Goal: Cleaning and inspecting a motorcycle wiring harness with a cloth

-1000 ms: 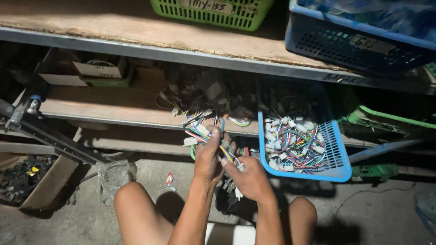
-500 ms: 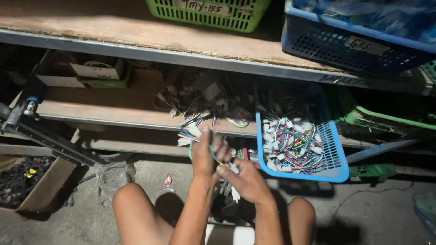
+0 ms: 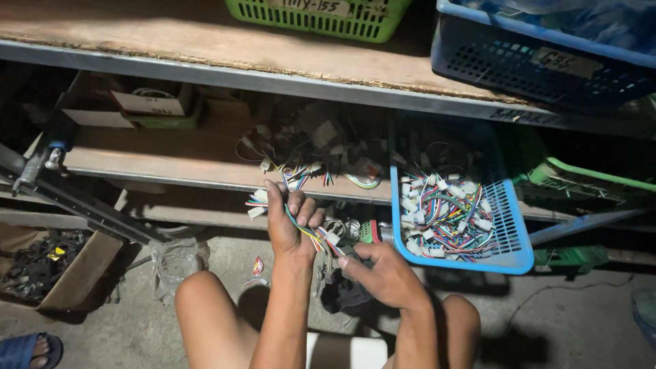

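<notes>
Wire harnesses (image 3: 301, 229) sit clenched in your left hand (image 3: 290, 222); your right hand (image 3: 386, 277), at four o'clock, pinches a trailing connector. Tugging could snag the tangle and scatter pieces from the shelf pile (image 3: 321, 154).

My left hand (image 3: 290, 225) closed over a bunch of wires (image 3: 307, 236), so the part inside my fist was hidden. What my right hand (image 3: 386, 273) pinched was too dark to tell — a small black piece, maybe. The back of the lower shelf (image 3: 171, 164) sat in shadow, and the tangle (image 3: 314, 147) there blurred together. The green basket (image 3: 321, 15) and the blue crate (image 3: 547, 51) up top were cut off by the edge — so was a sandalled foot (image 3: 27, 350) at the corner.
</notes>
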